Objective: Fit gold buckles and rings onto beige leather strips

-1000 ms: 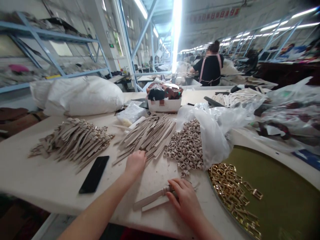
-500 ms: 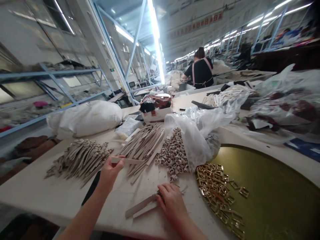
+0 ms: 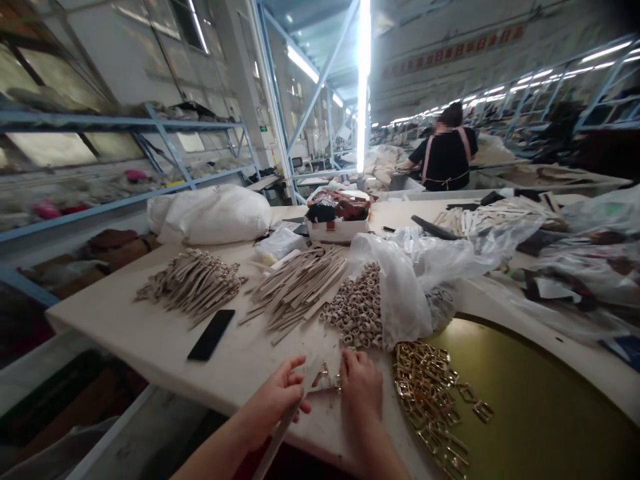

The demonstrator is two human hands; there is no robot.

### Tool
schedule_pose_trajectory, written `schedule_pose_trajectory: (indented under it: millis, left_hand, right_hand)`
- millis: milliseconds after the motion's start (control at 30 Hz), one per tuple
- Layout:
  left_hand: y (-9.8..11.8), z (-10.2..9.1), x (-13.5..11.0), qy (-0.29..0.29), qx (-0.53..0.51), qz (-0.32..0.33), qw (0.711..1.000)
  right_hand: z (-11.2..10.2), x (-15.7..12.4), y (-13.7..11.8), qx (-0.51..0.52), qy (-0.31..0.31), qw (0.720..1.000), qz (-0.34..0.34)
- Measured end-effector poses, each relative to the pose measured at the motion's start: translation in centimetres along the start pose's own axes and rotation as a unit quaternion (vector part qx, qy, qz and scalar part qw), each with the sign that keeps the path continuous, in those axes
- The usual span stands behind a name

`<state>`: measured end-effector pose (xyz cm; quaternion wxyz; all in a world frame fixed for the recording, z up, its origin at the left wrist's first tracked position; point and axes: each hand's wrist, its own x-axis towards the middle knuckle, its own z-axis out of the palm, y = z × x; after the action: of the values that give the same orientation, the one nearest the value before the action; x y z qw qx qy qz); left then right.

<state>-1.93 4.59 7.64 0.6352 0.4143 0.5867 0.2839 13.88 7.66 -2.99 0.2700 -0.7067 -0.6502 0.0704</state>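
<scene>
My left hand (image 3: pixel 280 395), at the front edge of the table, is closed on a pale flat strip (image 3: pixel 278 437) that slants down toward me. Close by on the right, my right hand (image 3: pixel 363 383) rests low over the tabletop with curled fingers; whatever its fingertips hold is hidden. Between the hands are a few small gold buckles (image 3: pixel 324 372). Beyond them lie a pile of loose greyish strips (image 3: pixel 305 287) and a heap of small rolled loops (image 3: pixel 357 307). More gold rectangular buckles (image 3: pixel 425 380) fill the left side of a gold-coloured tray (image 3: pixel 530 387).
A black phone (image 3: pixel 212 335) lies left of my hands. Behind it is a bundle of strips with buckles (image 3: pixel 193 283). Clear plastic bags (image 3: pixel 405 287), a white box (image 3: pixel 337 230) and a big white sack (image 3: pixel 215 213) stand farther back. A person (image 3: pixel 447 150) works beyond the table.
My left hand has come from the strip pile toward me and beside my right hand, bringing a strip. The view has turned left, and the phone shows fully.
</scene>
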Motion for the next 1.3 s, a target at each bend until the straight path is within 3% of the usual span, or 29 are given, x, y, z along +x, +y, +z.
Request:
schedule_pose_trajectory:
  millis: [133,333,467,667,767,833,933,967,1033,1133,1300]
  left_hand:
    - [-0.6,-0.3,-1.2,-0.011,-0.074,-0.032,0.997]
    - [-1.6,-2.5,-1.6,-0.055,-0.139,-0.008,0.989]
    - [-1.5,-4.0,-0.8,-0.079,-0.145,-0.008,0.986]
    - [-0.7,-6.1,2.5,-0.132,-0.129,-0.030,0.982]
    - [-0.6,-6.9,4.8,-0.171,-0.120,-0.037,0.977]
    - [-0.5,-7.2,6.2,-0.198,-0.114,-0.032,0.973]
    - [-0.1,-7.4,8.2,-0.234,-0.113,-0.032,0.965]
    - [0.1,-7.4,8.8,-0.243,-0.112,-0.033,0.963]
    - [0.3,-7.3,10.1,-0.248,-0.108,-0.033,0.962]
    - [0.2,-7.0,11.6,-0.242,-0.086,-0.026,0.966]
    - [0.2,-6.5,11.5,-0.276,0.023,0.005,0.961]
  right_hand:
    - [0.4,-0.4,-0.4,-0.020,0.006,1.000,-0.004]
    - [0.8,-0.7,-0.8,-0.026,0.023,0.999,-0.021]
    - [1.6,-1.0,-0.4,0.091,0.056,0.994,-0.028]
    - [2.4,-0.8,-0.5,0.269,0.074,0.959,0.054]
    - [1.2,-0.2,-2.3,0.402,0.053,0.894,0.189]
    - [0.2,0.7,-4.2,0.516,0.016,0.813,0.269]
    - [-0.8,2.7,-7.2,0.645,-0.013,0.690,0.328]
    - [-0.8,3.3,-8.0,0.667,-0.016,0.663,0.340]
    - [-0.6,4.3,-9.3,0.688,-0.025,0.637,0.348]
    - [0.2,5.1,-10.2,0.677,-0.029,0.657,0.332]
    - [0.8,4.2,-10.5,0.556,0.042,0.769,0.312]
